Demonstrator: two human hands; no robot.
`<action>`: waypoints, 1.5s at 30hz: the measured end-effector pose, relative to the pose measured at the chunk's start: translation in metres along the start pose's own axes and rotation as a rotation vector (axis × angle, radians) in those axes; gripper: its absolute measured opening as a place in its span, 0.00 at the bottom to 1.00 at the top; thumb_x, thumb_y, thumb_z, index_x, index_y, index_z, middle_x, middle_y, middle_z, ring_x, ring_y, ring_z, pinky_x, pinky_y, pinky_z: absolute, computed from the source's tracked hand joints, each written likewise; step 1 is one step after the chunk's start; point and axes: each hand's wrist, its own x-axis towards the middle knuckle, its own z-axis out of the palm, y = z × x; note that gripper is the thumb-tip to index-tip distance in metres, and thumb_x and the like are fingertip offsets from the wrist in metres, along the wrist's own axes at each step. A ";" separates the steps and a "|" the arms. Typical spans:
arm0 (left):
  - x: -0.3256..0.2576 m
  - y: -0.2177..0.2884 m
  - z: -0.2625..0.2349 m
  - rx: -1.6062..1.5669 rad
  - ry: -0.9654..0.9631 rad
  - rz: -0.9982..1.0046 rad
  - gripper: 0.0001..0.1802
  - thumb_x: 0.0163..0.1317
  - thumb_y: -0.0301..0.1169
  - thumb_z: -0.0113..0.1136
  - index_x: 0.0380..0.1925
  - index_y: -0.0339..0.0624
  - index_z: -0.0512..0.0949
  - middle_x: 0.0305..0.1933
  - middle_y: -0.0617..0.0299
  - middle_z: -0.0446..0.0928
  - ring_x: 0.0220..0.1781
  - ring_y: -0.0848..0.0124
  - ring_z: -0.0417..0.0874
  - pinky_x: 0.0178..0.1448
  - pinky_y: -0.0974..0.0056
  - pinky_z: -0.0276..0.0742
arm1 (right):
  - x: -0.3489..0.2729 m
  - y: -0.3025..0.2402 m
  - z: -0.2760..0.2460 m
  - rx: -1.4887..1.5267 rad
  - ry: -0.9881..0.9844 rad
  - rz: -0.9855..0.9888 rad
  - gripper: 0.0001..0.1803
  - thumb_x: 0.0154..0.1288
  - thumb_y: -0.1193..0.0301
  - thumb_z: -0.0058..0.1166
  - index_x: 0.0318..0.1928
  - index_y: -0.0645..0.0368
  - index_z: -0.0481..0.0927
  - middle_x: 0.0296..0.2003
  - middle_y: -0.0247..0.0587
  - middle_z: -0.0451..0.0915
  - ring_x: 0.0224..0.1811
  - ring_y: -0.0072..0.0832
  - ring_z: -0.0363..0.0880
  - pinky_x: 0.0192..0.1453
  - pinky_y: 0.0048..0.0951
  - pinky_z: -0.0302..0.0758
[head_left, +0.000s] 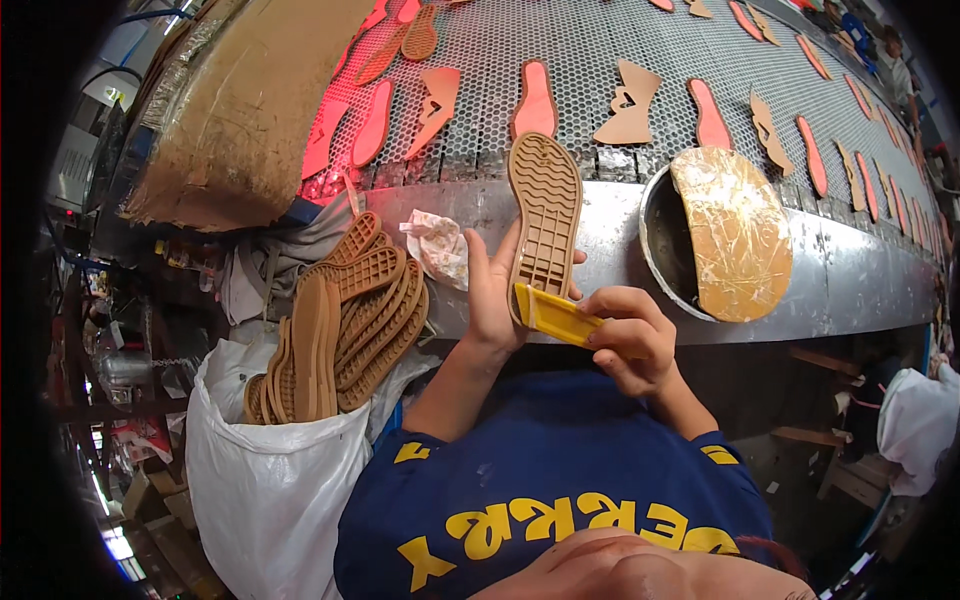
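Observation:
My left hand [490, 290] holds a brown rubber shoe sole [545, 200] upright, its wavy and gridded tread showing. The thumb stands out on the left, and the fingertips come round from behind the right edge. In my right hand [637, 338] is a flat yellow plastic tool [558, 315], pinched by its end. Its pale-edged far end touches or overlaps the sole's heel; whether it presses on it I cannot tell. Beyond the sole's toe, a pink-coated insole [535, 98] lies on the mesh conveyor [600, 45].
At left, a white sack [270, 490] is stuffed with several brown soles [365, 320]. A crumpled patterned cloth [437, 247] lies on the metal ledge [840, 262]. Right of my hands stands a round pot [660, 235], partly covered by a taped board [740, 235]. A cardboard box [240, 110] borders the conveyor.

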 end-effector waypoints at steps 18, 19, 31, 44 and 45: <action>-0.001 0.004 -0.018 0.113 0.029 -0.045 0.34 0.71 0.55 0.27 0.65 0.40 0.56 0.54 0.41 0.71 0.46 0.53 0.80 0.48 0.50 0.81 | -0.009 0.018 -0.048 -0.490 0.697 0.225 0.07 0.68 0.80 0.44 0.41 0.64 0.77 0.43 0.45 0.77 0.44 0.28 0.76 0.40 0.23 0.73; -0.004 0.006 -0.010 0.146 0.033 0.093 0.32 0.72 0.52 0.30 0.65 0.41 0.56 0.57 0.42 0.70 0.51 0.53 0.77 0.55 0.51 0.76 | -0.010 0.023 -0.056 -0.691 0.573 0.193 0.08 0.66 0.83 0.44 0.41 0.64 0.77 0.41 0.45 0.77 0.43 0.31 0.76 0.43 0.26 0.74; -0.021 0.022 -0.020 0.766 0.094 0.692 0.38 0.49 0.14 0.61 0.59 0.42 0.55 0.59 0.52 0.66 0.64 0.62 0.67 0.70 0.54 0.60 | -0.017 0.019 -0.041 -0.823 0.450 0.151 0.09 0.53 0.86 0.52 0.36 0.64 0.78 0.35 0.47 0.76 0.36 0.41 0.77 0.38 0.34 0.73; -0.041 0.040 -0.012 1.175 0.132 0.914 0.43 0.53 0.20 0.63 0.65 0.40 0.47 0.66 0.49 0.62 0.69 0.61 0.63 0.73 0.54 0.54 | -0.023 0.042 -0.037 -0.909 0.388 0.466 0.10 0.53 0.85 0.50 0.36 0.65 0.79 0.35 0.46 0.74 0.39 0.42 0.74 0.41 0.37 0.71; -0.039 0.036 -0.014 1.107 0.128 0.907 0.43 0.53 0.20 0.62 0.65 0.40 0.47 0.66 0.49 0.62 0.69 0.61 0.63 0.73 0.53 0.54 | -0.022 0.039 -0.037 -0.899 0.404 0.416 0.08 0.55 0.84 0.50 0.36 0.65 0.79 0.35 0.45 0.74 0.38 0.41 0.74 0.40 0.36 0.71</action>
